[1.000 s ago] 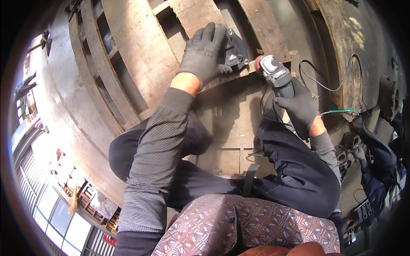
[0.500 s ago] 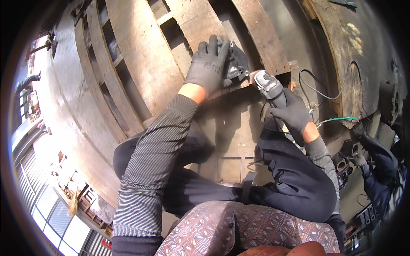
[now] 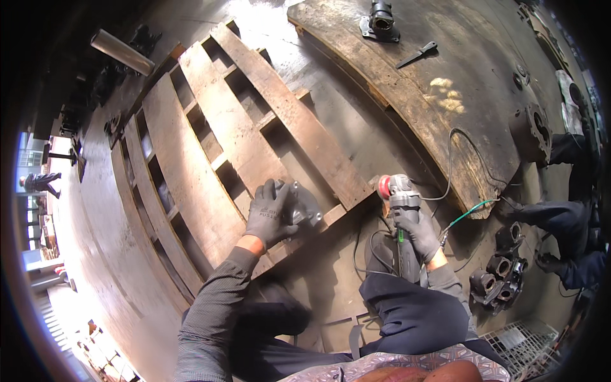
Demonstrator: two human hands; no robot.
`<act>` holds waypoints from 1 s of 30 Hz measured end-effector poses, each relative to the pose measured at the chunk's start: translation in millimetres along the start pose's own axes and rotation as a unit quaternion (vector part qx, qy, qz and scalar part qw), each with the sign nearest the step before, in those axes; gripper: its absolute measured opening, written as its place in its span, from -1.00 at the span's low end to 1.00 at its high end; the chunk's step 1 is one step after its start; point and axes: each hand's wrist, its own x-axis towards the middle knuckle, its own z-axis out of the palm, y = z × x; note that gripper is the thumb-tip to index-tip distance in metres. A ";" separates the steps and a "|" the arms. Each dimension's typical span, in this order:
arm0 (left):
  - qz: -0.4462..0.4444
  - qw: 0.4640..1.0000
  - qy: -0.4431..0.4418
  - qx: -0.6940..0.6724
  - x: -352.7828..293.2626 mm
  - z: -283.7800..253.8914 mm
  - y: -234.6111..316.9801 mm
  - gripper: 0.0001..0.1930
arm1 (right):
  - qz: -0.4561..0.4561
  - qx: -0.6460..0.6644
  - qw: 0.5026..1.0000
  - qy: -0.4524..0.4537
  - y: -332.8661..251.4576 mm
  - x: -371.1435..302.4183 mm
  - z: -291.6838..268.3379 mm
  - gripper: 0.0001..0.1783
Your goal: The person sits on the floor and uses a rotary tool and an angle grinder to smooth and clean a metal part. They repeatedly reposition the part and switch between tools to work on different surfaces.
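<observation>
My gloved left hand (image 3: pixel 270 216) grips a dark metal casting (image 3: pixel 307 207), its fingers over the casting's left side. Part of the casting is hidden under the glove. It lies at the near edge of a wooden pallet (image 3: pixel 184 159). In my gloved right hand (image 3: pixel 417 232) is an angle grinder (image 3: pixel 404 194), held around its body. The red disc on its head faces left, apart from the casting and near the pallet's right corner. Whether the disc spins cannot be told.
A wooden board platform (image 3: pixel 471 143) at the right bears a flanged casting (image 3: pixel 382 25) and a dark-handled tool (image 3: pixel 417 55). Cables and a green hose (image 3: pixel 468 213) run by the grinder. Several castings (image 3: pixel 499 280) stand lower right, near another person's sleeve (image 3: pixel 582 274).
My view has swung, showing more of the pallet and right platform. The grinder has drawn away from the casting and tilted more upright. The casting appears turned under my left hand.
</observation>
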 end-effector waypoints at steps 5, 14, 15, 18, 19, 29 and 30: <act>0.010 0.999 -0.024 -0.023 34.6 -15.4 -1.0 0.01 | 0.026 0.128 0.991 0.035 14.4 -1.3 -24.6 -0.71; 0.086 0.995 -0.046 0.024 232.5 -70.7 39.8 -0.13 | 0.039 0.150 0.985 0.072 29.1 -2.1 -48.5 -0.72; 0.097 0.993 -0.029 0.052 265.9 -77.0 48.3 -0.17 | 0.032 0.156 0.985 0.068 29.2 -3.9 -49.1 -0.72; 0.131 0.987 0.006 0.089 362.7 -100.4 68.3 -0.16 | 0.041 0.155 0.983 0.086 26.0 -10.4 -49.9 -0.71; 0.127 0.983 0.001 0.130 396.3 -108.5 78.9 -0.16 | 0.021 0.149 0.985 0.089 24.2 -11.4 -49.8 -0.70; 0.192 0.926 0.317 -0.069 427.4 -115.0 88.0 -0.40 | -0.010 0.142 0.983 0.114 23.9 -29.1 -47.0 -0.62; 0.181 0.939 0.273 -0.109 400.8 -102.4 74.8 -0.43 | -0.022 0.140 0.982 0.121 25.6 -28.5 -47.8 -0.61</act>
